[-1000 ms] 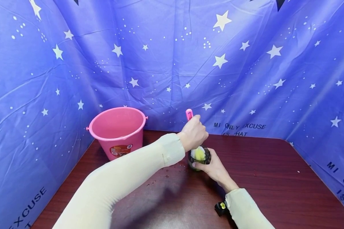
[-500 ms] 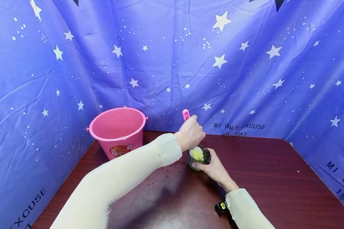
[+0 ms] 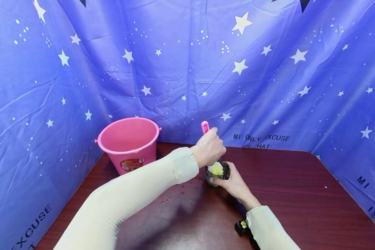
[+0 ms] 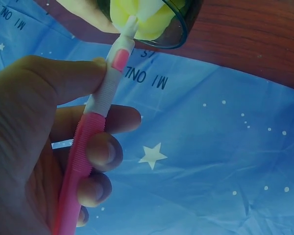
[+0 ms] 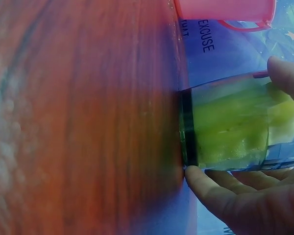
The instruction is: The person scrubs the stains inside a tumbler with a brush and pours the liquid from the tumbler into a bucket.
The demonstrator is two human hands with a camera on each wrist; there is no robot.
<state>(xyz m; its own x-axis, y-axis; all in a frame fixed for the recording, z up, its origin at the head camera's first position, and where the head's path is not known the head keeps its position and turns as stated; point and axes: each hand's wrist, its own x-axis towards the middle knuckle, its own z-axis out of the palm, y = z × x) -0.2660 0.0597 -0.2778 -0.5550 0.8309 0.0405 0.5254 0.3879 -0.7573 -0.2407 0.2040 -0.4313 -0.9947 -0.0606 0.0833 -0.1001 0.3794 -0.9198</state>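
Observation:
My left hand (image 3: 208, 147) grips the pink and white handle (image 4: 83, 149) of a sponge cup brush, the thumb lying along its white neck. The brush's yellow and white sponge head (image 3: 217, 169) sits inside a dark see-through glass cup (image 5: 230, 129). The handle leans over the rim, and its pink end sticks out above my left fist in the head view. My right hand (image 3: 235, 185) holds the cup around its side from the right, with the cup upright on the table. Yellow-green sponge shows through the cup wall in the right wrist view.
A pink bucket (image 3: 125, 152) with a red label stands at the back left of the dark red wooden table (image 3: 287, 194). Water drops lie left of the cup. A small black object (image 3: 240, 228) is beside the right cuff. Blue starry cloth surrounds the table.
My left hand and the brush have shifted slightly left, then a little back to the right, with the sponge staying in the cup. My right hand and the cup have kept their place.

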